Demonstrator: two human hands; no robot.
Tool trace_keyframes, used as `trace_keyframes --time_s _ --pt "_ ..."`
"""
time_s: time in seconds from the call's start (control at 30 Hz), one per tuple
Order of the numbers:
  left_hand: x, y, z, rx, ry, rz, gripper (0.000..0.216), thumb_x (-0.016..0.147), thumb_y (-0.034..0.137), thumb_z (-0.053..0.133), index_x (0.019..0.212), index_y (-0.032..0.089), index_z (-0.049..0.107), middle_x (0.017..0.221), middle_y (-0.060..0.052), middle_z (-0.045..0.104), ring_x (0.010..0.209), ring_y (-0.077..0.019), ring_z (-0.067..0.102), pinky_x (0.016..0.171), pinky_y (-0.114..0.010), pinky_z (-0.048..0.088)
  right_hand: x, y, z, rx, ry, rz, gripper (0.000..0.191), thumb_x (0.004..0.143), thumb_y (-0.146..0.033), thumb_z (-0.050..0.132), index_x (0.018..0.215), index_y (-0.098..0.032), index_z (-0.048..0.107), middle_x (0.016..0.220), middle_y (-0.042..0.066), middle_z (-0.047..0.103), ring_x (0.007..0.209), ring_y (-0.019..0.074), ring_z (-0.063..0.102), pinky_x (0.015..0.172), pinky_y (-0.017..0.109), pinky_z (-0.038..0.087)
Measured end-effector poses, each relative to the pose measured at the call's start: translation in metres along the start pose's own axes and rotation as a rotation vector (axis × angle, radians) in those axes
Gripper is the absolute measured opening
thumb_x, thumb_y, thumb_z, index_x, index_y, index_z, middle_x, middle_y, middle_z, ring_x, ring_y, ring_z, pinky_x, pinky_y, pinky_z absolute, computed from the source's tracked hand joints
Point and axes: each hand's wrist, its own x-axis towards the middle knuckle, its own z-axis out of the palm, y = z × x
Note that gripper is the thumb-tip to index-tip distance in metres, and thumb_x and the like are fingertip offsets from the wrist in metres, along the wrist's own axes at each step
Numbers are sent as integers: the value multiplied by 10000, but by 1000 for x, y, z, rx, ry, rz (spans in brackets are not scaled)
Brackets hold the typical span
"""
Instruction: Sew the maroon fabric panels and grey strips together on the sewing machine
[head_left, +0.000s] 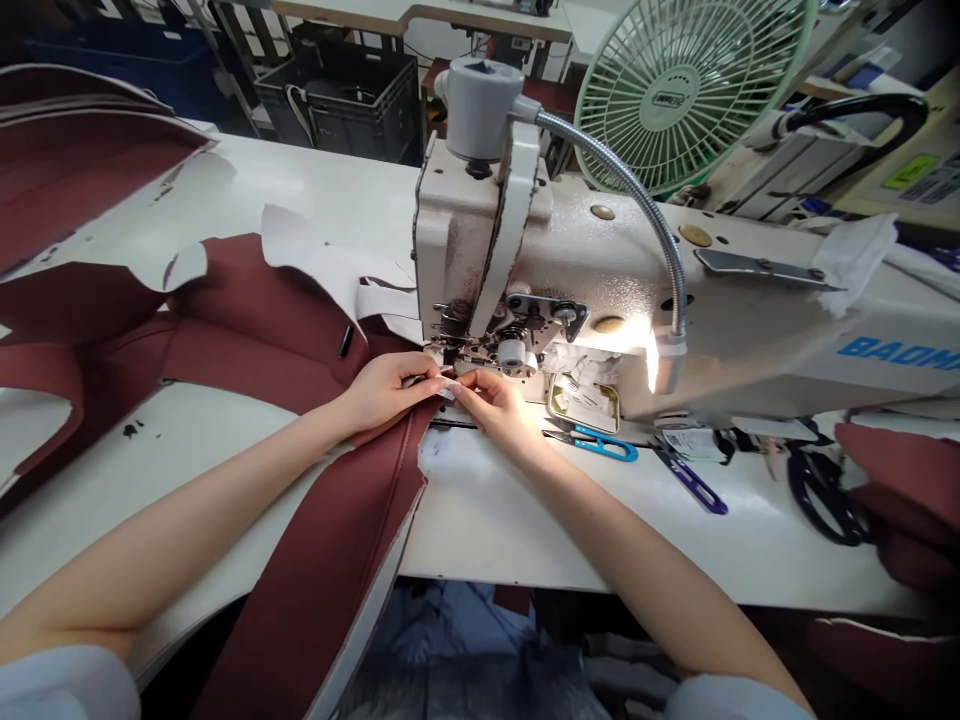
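Observation:
Under the head of a sewing machine, my left hand and my right hand meet fingertip to fingertip. Both pinch a small white piece, of which little shows between the fingers. A dark red panel with a stitched seam and a pale backing runs beneath my left hand and hangs over the table's front edge. More of the red material spreads out to the left, with a small black object on it. My fingers partly cover the area by the needle.
Right of my hands lie a small metal tray, blue thread snips, purple snips and black-handled scissors. A lit lamp hangs from a flexible neck. Behind stand a green fan and a grey crate.

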Motion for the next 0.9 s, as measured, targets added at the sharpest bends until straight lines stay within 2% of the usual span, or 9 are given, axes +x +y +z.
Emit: trace_keyframes --time_s 0.13,0.37,0.53,0.73,0.9 --pt "2 1 -6 -45 -62 7 332 903 425 511 716 156 569 733 -1 548 720 -137 506 700 -243 390 -1 1 -2 -50 -12 -3 345 839 -526 582 802 -183 589 704 -19 591 495 69 397 444 198 304" --pt "2 -1 -3 -44 -14 26 313 911 398 516 734 152 596 742 -6 570 721 -136 514 699 -241 387 -1 5 -7 57 -12 -2 314 842 -507 579 870 -195 559 739 -43 533 461 45 361 418 189 288" --pt "2 0 -3 -50 3 22 303 908 392 529 738 152 604 743 -7 578 724 -139 520 702 -244 388 -1 6 -7 37 -7 2 270 824 -460 608 844 -199 544 697 -57 478 473 50 352 421 191 274" --pt "1 1 -3 -43 6 29 303 903 391 537 722 154 593 736 -5 582 716 -137 520 703 -244 389 -2 3 -5 18 9 -14 282 813 -470 600 831 -194 544 720 -40 493 501 57 360 436 194 276" --pt "1 1 -2 -34 11 33 302 908 391 529 739 153 605 742 -9 586 716 -138 521 694 -248 386 -1 3 -4 1 30 -7 310 809 -497 598 815 -192 544 657 -43 471 509 68 349 445 198 267"
